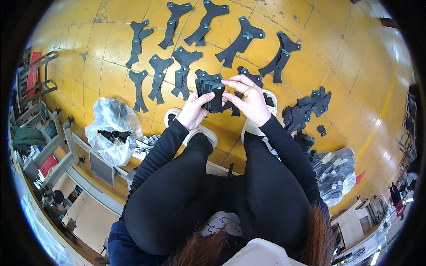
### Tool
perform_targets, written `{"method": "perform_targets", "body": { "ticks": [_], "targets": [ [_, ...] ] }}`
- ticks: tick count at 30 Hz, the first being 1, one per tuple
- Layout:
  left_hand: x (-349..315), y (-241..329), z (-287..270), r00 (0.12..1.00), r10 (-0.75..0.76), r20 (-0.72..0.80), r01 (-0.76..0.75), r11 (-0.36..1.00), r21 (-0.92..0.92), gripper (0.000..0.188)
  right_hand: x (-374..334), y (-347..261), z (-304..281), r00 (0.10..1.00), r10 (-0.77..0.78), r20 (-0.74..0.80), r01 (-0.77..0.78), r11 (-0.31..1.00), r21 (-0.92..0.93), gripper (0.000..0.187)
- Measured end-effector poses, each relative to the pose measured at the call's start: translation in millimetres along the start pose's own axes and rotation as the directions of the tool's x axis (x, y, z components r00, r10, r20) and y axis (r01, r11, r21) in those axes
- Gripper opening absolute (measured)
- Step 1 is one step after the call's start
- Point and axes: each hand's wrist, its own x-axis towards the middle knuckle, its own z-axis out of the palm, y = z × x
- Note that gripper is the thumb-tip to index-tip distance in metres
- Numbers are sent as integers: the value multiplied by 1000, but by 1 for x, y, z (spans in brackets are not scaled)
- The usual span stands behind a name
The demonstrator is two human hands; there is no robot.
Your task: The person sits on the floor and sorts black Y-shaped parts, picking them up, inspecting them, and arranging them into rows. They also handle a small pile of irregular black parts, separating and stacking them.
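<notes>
Between my knees I hold a stack of small black fabric pieces (208, 93), with pale tags at their upper edges. My left hand (194, 111) is closed round the stack's lower left side, its thumb lying across the front. At the right edge, the thumb and forefinger of my right hand (252, 99) pinch the front piece; a thin yellow band is round one finger. Beyond the stack, a flat black fabric piece with strap-like arms (182, 66) lies on the floor. Another black piece (249, 76) is partly hidden behind my right hand.
Several similar black pieces (242, 42) lie in rows on the yellow floor (328, 57). To the right are a black heap (306, 108) and a filled clear plastic bag (335, 173). Another plastic bag (113, 128) stands left, near a metal-framed table (95, 193). My pale shoes (255, 126) flank the stack.
</notes>
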Motion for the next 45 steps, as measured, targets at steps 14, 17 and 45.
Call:
{"method": "perform_targets", "body": {
  "ticks": [14,17,45],
  "targets": [
    [-2,2,-2,998,36,-48,-40,995,-88,33,-19,-3,5,1000,23,-17,-18,965,261,11],
    [-1,-6,-10,995,9,-95,-13,999,-39,29,-16,7,13,993,87,-84,-71,980,185,10],
    [24,-67,-131,831,284,-478,5,856,517,21,-30,60,30,917,388,93,-399,900,174,22]
  ]
}}
